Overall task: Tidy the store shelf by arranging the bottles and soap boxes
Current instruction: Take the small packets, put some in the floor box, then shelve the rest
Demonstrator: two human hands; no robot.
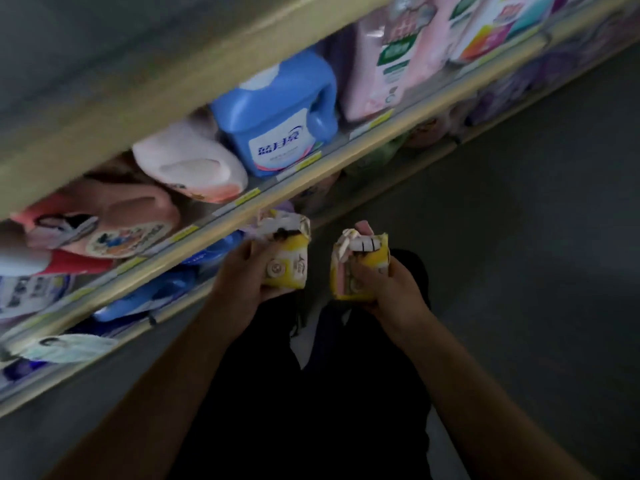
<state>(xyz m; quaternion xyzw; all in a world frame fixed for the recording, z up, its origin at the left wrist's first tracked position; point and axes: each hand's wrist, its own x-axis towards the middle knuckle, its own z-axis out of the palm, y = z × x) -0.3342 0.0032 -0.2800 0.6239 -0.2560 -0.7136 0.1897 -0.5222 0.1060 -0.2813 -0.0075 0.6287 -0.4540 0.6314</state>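
Note:
My left hand grips a yellow and white soap box just below the shelf's front rail. A second yellow soap box is held in my right hand, a hand's width to the right of the first. Both boxes hang in the air in front of my dark clothing, apart from each other. On the shelf above stand a blue detergent bottle, a pale pink bottle lying tilted, and a salmon pink bottle lying on its side.
The cream shelf rail runs diagonally from lower left to upper right. Pink and white refill bags stand at the upper right. Blue pouches fill the lower shelf. Grey floor spreads to the right.

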